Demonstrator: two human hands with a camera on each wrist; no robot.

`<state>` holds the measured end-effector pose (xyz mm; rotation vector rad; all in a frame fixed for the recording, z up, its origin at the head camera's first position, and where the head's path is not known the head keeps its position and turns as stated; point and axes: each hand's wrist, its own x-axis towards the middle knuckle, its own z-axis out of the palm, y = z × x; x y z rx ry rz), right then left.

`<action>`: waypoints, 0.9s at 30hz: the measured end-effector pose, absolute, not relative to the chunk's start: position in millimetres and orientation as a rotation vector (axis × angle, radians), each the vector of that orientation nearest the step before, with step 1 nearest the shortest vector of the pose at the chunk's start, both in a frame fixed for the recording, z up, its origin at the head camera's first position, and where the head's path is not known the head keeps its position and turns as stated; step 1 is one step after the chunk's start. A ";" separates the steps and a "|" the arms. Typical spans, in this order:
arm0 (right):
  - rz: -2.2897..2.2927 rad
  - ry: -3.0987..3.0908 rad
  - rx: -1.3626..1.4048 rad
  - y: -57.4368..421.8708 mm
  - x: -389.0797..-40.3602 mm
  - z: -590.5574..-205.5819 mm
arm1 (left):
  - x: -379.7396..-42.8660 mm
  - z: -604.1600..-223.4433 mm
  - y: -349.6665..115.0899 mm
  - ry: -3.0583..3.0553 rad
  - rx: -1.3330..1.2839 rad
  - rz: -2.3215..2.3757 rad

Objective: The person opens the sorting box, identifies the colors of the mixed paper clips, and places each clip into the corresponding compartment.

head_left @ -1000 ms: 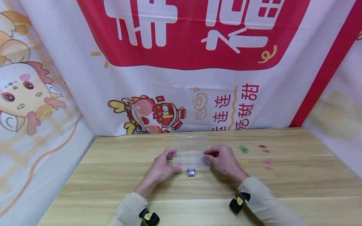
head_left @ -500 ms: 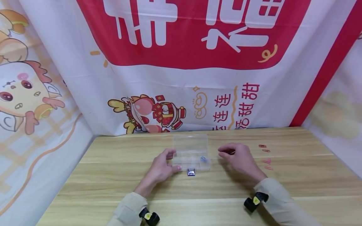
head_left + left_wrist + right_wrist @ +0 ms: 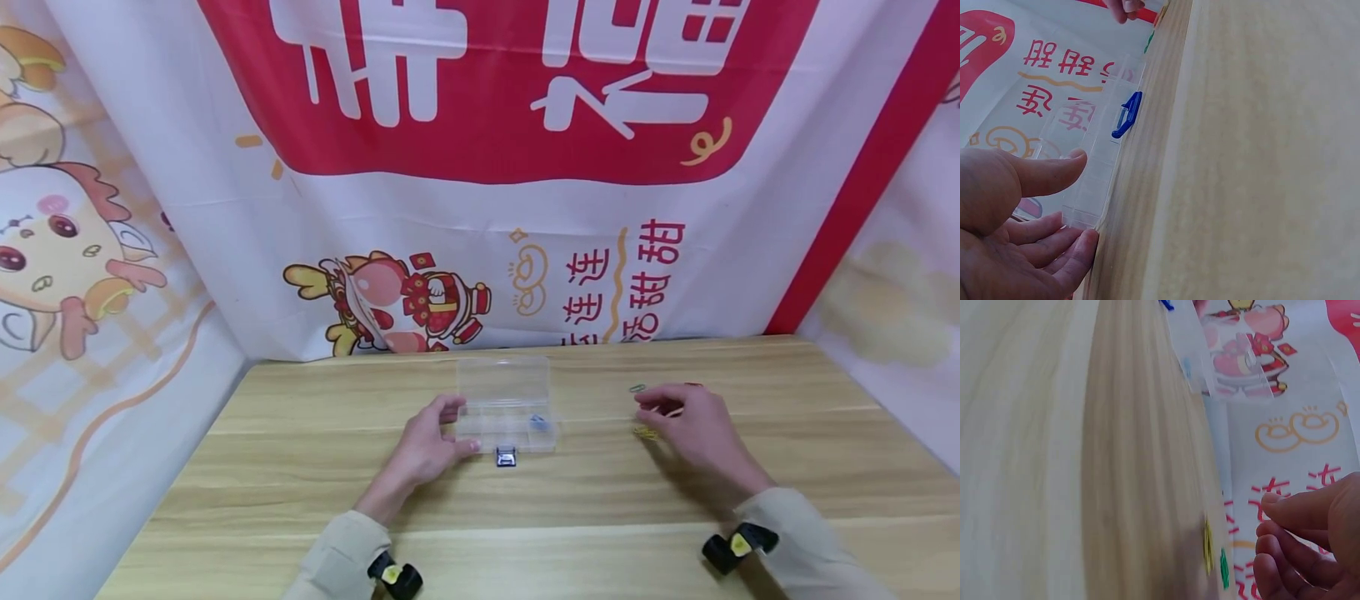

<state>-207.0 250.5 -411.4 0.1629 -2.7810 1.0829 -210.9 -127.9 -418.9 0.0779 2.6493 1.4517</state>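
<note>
My left hand grips the left end of a clear plastic compartment box, thumb at the front corner and fingers behind. The box's lid stands open at the back, and a dark blue latch sticks out at the front. Blue paperclips lie in a right-hand compartment. Over the table to the right, my right hand hovers with loosely bent fingers and nothing visible between them. Just below it are yellow paperclips and green paperclips. In the head view it partly covers both.
A red paperclip peeks out behind the right hand; the pink clips there are hidden. The wooden table ends at a printed cloth backdrop just behind the box.
My right hand has left the box and moved right to the green and yellow paperclips, uncovering the blue ones and covering the pink. The left hand stays on the box.
</note>
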 end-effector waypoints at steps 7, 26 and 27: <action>1.019 -2.853 0.087 267.8 -204.6 -417.0 | -211.3 -420.5 -128.4 2.647 0.077 1.457; 0.915 -3.033 0.055 268.0 -209.9 -420.9 | -211.2 -419.4 -128.2 2.645 0.068 1.459; 0.904 -3.032 0.060 267.9 -209.7 -421.0 | -211.2 -419.4 -128.1 2.645 0.069 1.459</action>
